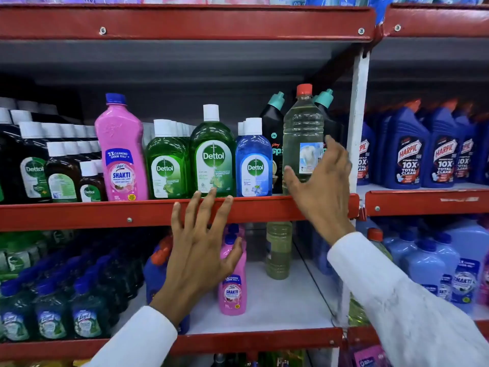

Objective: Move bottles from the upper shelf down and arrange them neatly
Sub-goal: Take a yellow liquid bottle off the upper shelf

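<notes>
The right hand (321, 186) is spread wide around a clear bottle (303, 139) with a red cap, thumb at the bottle's left lower side and fingers (337, 152) curled past its right side over the label; whether the palm presses the bottle or only cups it cannot be told. The bottle stands upright at the right end of the upper shelf (148, 211), on the near edge, just left of the white upright post (357, 123). Behind it stand black bottles (272, 123) with teal caps.

The left hand (201, 245) is open with fingers splayed, holding nothing; its fingertips lie over the shelf's red front lip, below a large green Dettol bottle (213, 154). Just right of that stands a blue Dettol bottle (253, 160), and to its left a smaller green Dettol bottle (166, 165), then a tall pink Shakti bottle (120, 149). Dark brown Dettol bottles (62, 176) fill the far left.

On the lower shelf (285, 300), a smaller pink bottle (232, 284) stands upright just right of the left hand, partly hidden by the thumb. A yellowish clear bottle (277, 250) stands farther back to its right. Both sleeves are white. Blue Harpic bottles (404, 154) fill the neighbouring bay on the right.
</notes>
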`<control>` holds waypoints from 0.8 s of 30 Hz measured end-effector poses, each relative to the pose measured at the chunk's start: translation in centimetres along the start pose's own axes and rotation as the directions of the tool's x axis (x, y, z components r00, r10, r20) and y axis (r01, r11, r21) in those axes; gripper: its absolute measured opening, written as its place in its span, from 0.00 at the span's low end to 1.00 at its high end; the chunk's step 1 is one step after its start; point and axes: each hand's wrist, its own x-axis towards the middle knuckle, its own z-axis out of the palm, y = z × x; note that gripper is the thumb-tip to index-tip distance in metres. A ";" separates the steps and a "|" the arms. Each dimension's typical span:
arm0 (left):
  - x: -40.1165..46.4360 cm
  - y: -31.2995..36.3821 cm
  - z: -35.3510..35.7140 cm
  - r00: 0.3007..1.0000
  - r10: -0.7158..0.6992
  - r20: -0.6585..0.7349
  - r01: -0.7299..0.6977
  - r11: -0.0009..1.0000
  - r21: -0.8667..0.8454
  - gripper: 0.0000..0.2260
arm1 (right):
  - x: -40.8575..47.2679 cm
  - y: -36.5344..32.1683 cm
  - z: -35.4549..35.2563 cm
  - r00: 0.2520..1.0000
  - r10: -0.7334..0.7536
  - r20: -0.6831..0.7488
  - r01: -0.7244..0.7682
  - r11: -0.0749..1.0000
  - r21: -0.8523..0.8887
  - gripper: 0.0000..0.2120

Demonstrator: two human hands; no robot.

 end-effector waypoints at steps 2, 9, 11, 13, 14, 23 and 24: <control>0.1 -0.3 0.4 1.000 -0.010 0.022 0.010 1.000 -0.011 0.33 | 1.0 0.0 0.9 0.991 0.127 0.037 -0.130 0.989 0.068 0.47; 0.4 -0.6 1.2 0.999 0.012 -0.037 -0.012 1.000 -0.004 0.34 | 3.2 0.0 3.5 0.952 0.307 0.011 -0.304 0.936 0.177 0.48; 0.5 -0.6 1.2 1.000 0.016 -0.019 -0.016 1.000 0.000 0.34 | 3.6 0.2 3.9 0.951 0.308 -0.017 -0.297 0.931 0.211 0.45; 0.5 -0.6 1.3 1.000 0.020 -0.016 -0.020 1.000 -0.003 0.34 | 3.7 0.5 4.0 0.953 0.302 -0.031 -0.287 0.930 0.227 0.41; 0.6 -0.6 1.4 1.000 0.021 -0.015 -0.021 1.000 -0.009 0.34 | 3.8 0.6 4.0 0.955 0.294 -0.038 -0.277 0.931 0.236 0.40; 0.6 -0.7 1.6 0.999 0.028 -0.023 -0.029 0.999 -0.043 0.35 | 3.8 -0.9 1.6 0.967 0.130 -0.220 -0.057 0.949 0.311 0.39; 0.6 -0.7 1.6 0.999 0.028 -0.030 -0.030 0.998 -0.050 0.35 | 4.1 -1.4 0.9 0.961 0.123 -0.248 -0.037 0.944 0.327 0.39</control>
